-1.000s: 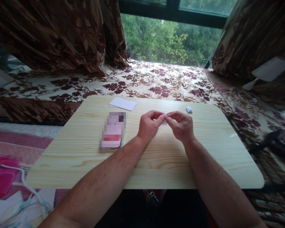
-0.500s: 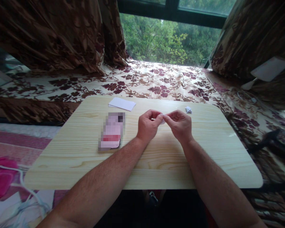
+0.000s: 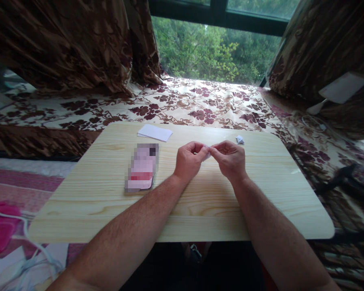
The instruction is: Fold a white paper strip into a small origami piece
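Both hands meet above the middle of the table. The left hand and the right hand each pinch a small white paper between thumb and fingertips. Each grip is narrow and closed on it, and the other fingers are curled in. The paper is held just off the wood, mostly hidden by the fingers, so its shape cannot be told.

A phone lies flat at 9 o'clock from the left hand, near but apart from it. White sheets lie at 11 o'clock, by the table's far edge. A small folded piece sits at 1 o'clock from the right hand, just beside it. A flowered cloth spreads at 12 o'clock beyond the table, under a window.
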Demonstrator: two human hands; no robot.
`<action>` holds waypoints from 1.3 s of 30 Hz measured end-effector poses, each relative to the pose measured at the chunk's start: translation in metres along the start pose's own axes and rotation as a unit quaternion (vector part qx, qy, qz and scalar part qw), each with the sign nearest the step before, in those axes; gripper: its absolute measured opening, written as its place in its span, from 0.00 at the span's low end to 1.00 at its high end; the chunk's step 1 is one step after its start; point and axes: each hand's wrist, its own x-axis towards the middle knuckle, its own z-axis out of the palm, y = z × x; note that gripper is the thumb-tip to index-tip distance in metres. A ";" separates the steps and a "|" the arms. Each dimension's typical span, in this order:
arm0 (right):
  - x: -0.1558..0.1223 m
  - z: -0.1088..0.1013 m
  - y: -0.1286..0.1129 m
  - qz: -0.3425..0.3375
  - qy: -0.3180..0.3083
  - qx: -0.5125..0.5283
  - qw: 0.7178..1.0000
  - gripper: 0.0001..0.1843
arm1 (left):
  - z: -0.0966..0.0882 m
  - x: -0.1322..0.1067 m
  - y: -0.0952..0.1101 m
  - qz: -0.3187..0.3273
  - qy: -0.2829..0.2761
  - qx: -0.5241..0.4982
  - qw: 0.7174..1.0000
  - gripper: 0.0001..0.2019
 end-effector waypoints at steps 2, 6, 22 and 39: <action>0.000 0.000 0.000 0.000 -0.002 0.001 1.000 0.09 | 0.001 -0.001 0.001 0.001 0.001 0.002 1.000 0.12; 0.000 -0.001 -0.002 0.002 -0.006 -0.003 1.000 0.10 | 0.002 -0.002 0.004 -0.002 0.007 -0.003 1.000 0.12; 0.002 -0.001 -0.005 0.020 -0.013 0.017 1.000 0.07 | 0.001 -0.001 0.003 -0.004 0.019 -0.014 1.000 0.12; 0.002 0.000 -0.008 0.051 -0.025 0.006 0.998 0.08 | -0.001 0.006 0.000 -0.032 0.048 -0.083 0.995 0.15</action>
